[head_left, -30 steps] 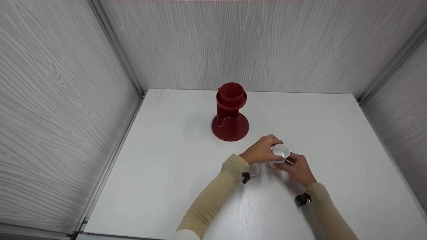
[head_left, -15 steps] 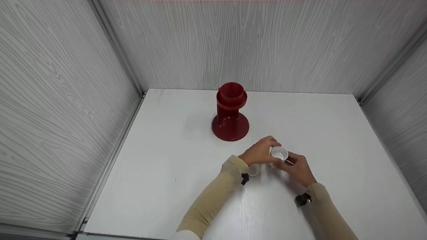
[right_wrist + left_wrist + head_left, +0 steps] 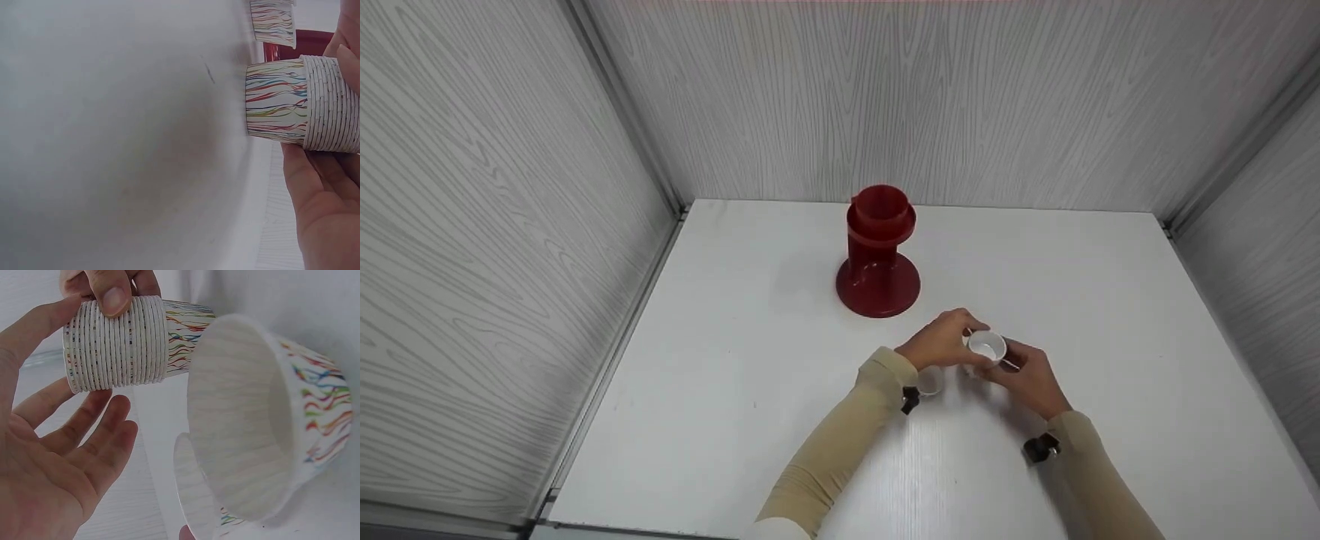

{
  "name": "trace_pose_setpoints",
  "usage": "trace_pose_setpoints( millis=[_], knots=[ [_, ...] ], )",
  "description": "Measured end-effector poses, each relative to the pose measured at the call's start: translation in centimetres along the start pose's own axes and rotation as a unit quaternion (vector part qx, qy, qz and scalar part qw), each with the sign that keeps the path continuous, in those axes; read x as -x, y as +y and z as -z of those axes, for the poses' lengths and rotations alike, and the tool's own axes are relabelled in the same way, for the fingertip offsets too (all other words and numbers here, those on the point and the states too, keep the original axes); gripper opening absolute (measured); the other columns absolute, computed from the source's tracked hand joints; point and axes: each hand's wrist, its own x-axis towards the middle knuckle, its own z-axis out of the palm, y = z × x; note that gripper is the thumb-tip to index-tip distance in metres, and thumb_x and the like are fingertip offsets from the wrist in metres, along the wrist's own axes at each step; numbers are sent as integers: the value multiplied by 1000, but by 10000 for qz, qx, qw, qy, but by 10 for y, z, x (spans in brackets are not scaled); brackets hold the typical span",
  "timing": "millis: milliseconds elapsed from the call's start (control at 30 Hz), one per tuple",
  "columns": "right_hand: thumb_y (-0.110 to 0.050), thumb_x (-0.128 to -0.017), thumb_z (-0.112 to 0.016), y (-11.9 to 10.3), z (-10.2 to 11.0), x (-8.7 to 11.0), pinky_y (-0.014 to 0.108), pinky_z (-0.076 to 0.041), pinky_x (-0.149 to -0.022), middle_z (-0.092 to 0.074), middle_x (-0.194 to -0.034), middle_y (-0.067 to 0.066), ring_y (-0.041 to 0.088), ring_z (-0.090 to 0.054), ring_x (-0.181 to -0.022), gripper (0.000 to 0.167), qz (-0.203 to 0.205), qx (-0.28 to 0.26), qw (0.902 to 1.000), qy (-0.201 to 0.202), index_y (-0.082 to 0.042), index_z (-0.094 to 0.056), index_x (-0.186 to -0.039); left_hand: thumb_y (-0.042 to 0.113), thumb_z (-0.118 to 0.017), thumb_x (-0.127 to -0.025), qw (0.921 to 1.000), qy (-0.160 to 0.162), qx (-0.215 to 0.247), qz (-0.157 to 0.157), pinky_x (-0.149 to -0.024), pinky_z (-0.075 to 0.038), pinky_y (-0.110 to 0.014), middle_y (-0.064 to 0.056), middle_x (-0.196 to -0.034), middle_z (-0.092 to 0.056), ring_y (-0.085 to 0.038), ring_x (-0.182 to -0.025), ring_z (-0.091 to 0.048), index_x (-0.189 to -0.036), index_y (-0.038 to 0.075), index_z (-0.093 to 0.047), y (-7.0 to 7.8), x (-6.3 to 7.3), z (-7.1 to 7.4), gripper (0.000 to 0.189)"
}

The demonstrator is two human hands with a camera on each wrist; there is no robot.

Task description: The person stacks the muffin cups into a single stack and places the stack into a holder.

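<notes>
A nested stack of white paper baking cups [image 3: 987, 346], printed with colourful wavy stripes, stands upright between both hands. My left hand [image 3: 941, 343] curves around its top, thumb and fingers at the rims in the left wrist view. My right hand [image 3: 1027, 375] grips the stack from the other side; its thumb lies across the pile of rims [image 3: 115, 343]. Below my left wrist sits a loose striped baking cup [image 3: 242, 416], large in the left wrist view. Part of a second cup [image 3: 194, 495] shows behind it.
A dark red plastic stand [image 3: 877, 289] with a round base and cylindrical top stands further back, left of the hands. The white tabletop [image 3: 720, 390] is enclosed by grey wood-grain panels [image 3: 885, 97] at the back and sides.
The top of the cup stack has shifted slightly left and towards me, and my left hand has moved a little with it. My right hand has barely moved.
</notes>
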Motion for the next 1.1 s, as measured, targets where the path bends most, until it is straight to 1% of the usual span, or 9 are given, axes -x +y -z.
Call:
trace_pose_setpoints(
  millis=[133, 233, 400, 533, 667, 733, 867, 967, 1100],
  knots=[
    [-22, -87, -85, -5, 0, -1, 17, -53, -102, -61, -147, 14, 6, -60, -128, 68, -11, -323, 9995, 0, -10, -57, -147, 33, -90, -80, 9998, 10, 11, -184, -88, -50, -19, 5, -118, -72, -9, -105, -60, -130, 17, -74, -1, -1, 1, 55],
    [-22, -86, -86, -8, 0, -1, 16, -52, -103, -61, -146, 14, 4, -60, -128, 70, 28, -434, 9990, 53, -10, -56, -148, 31, -90, -79, 9996, -1, 4, -295, -87, -48, -18, 9, -113, -74, -6, -103, -58, -127, 22, -76, -3, -2, 2, 50],
    [-22, -87, -85, -9, 0, -2, 14, -51, -101, -65, -142, 14, 2, -63, -124, 65, 38, -312, 9995, 103, -9, -59, -145, 33, -91, -79, 9998, 8, 42, -203, -87, -48, -19, 10, -116, -73, -5, -102, -57, -128, 22, -75, -3, -2, 2, 53],
    [-22, -87, -85, -6, 0, -2, 12, -51, -100, -65, -142, 14, -1, -62, -122, 67, -11, -328, 9994, 79, -8, -57, -147, 37, -88, -83, 9998, -82, -51, -177, -92, -51, -20, 2, -125, -69, -11, -110, -60, -139, 16, -67, -3, 2, 1, 63],
    [-26, -85, -86, -4, -1, -3, 13, -51, -102, -65, -143, 12, -2, -62, -123, 71, -98, -292, 9995, 42, -10, -57, -148, 48, -76, -92, 9996, -149, -217, -82, -104, -52, -25, -5, -138, -61, -19, -127, -59, -152, 11, -53, -8, 11, 8, 74],
    [-30, -85, -87, -3, -1, -3, 17, -51, -104, -64, -144, 11, 0, -61, -124, 73, -130, -157, 9998, 15, -11, -56, -149, 51, -69, -96, 9998, -47, -215, -1, -108, -52, -28, -6, -142, -59, -20, -131, -57, -152, 10, -52, -12, 16, 16, 72],
    [-32, -83, -88, -3, -1, -4, 23, -51, -108, -65, -144, 10, 2, -62, -125, 76, -244, -22, 9997, 60, -12, -56, -149, 44, -64, -102, 9995, 255, -42, 160, -110, -52, -33, -6, -144, -59, -21, -132, -57, -146, 10, -58, -25, 24, 35, 56],
    [-30, -82, -89, -2, -1, -4, 21, -51, -106, -65, -144, 10, 1, -62, -123, 77, -303, -86, 9995, 85, -11, -56, -149, 35, -63, -103, 9988, 453, 40, 154, -111, -52, -37, -9, -143, -60, -25, -131, -60, -143, 8, -61, -39, 31, 47, 48],
    [-26, -82, -89, -3, -1, -2, 15, -51, -103, -65, -142, 12, -1, -63, -121, 74, -231, -252, 9994, 46, -10, -57, -147, 21, -64, -103, 9968, 729, 320, 45, -112, -52, -44, -16, -139, -63, -33, -128, -62, -139, 1, -62, -61, 39, 53, 42]
  ],
)
